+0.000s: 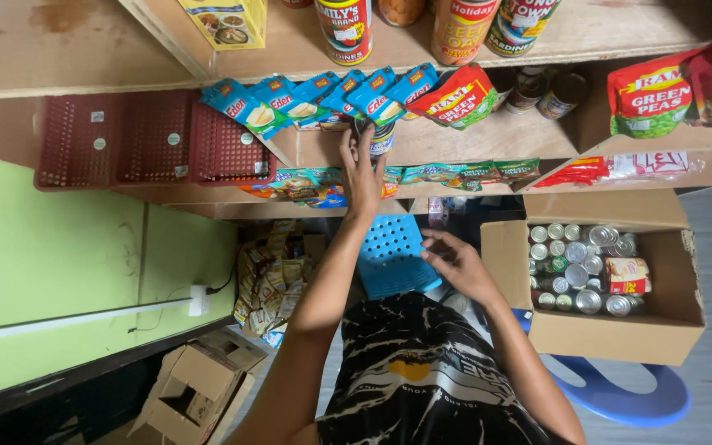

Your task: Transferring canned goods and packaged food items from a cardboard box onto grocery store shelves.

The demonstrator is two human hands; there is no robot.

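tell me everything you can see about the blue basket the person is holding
The blue basket looks like moulded plastic, rectangular, with rows of small round holes across its face. It is tipped on edge below the shelves, its perforated face turned toward the camera. The right hand grips its right edge. The left hand is apart from it, raised to the blue packets on the shelf; its forearm crosses the basket's left side. Whether anything is in the basket cannot be told.

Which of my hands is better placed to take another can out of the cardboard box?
Probably the right hand: it rests on the blue basket just beside the box, while the left hand is up at the shelf, touching a can.
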